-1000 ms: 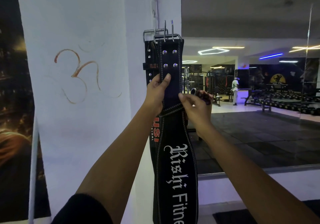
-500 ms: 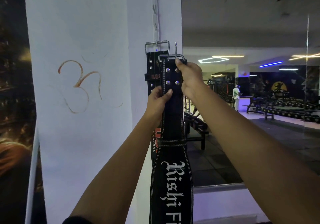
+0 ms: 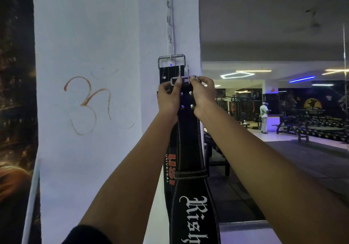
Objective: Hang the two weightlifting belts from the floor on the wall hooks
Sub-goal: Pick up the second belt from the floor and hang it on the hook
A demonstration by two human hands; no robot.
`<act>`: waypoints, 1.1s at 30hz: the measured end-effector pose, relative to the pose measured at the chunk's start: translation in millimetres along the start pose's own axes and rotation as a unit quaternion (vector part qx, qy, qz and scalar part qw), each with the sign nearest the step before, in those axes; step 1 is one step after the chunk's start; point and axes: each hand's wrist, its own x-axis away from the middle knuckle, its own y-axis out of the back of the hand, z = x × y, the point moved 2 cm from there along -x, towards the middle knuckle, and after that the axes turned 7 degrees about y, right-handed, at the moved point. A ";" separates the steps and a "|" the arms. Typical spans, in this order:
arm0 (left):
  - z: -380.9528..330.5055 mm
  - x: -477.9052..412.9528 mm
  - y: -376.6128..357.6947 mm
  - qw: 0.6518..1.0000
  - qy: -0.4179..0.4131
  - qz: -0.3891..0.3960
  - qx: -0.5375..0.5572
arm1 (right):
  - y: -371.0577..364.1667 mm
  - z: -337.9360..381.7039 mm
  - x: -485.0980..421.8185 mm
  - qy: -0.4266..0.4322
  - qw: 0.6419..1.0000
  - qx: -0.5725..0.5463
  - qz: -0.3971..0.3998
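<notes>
Wall: a white pillar [image 3: 90,149] bears a faded orange symbol [image 3: 87,104] and a vertical strip of hooks [image 3: 170,26].
Rear belt: a black belt marked "USI Universal" [image 3: 168,168] hangs flat against the pillar, its steel buckle [image 3: 171,60] over a hook.
Front belt: a black belt with white gothic lettering [image 3: 190,196] overlaps the rear one, raised below the hooks.
Left hand [image 3: 168,98]: clasps the front belt's top by its buckle [image 3: 184,79].
Right hand [image 3: 203,92]: grips the same buckle end.
</notes>
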 end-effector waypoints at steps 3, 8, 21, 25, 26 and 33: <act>2.3 -12.6 -4.9 0.999 -0.019 -0.021 0.029 | -3.1 -5.9 -18.6 0.011 1.000 0.001 0.000; 5.7 -45.0 -11.6 0.997 -0.056 -0.030 0.035 | -17.0 -17.3 -55.1 0.042 0.999 0.007 0.019; -48.5 -194.3 -29.9 0.983 -0.180 -0.014 0.019 | -94.0 0.2 -189.0 0.213 0.977 -0.009 0.011; -60.8 -238.1 -37.3 0.981 -0.196 -0.002 0.015 | -114.2 4.7 -228.3 0.230 0.973 -0.010 0.003; -59.8 -248.2 -37.5 0.981 -0.195 -0.005 0.009 | -117.9 0.8 -237.1 0.227 0.974 -0.009 -0.002; -57.0 -293.8 -37.6 0.983 -0.182 -0.029 0.003 | -138.5 -18.0 -274.7 0.216 0.976 -0.013 -0.015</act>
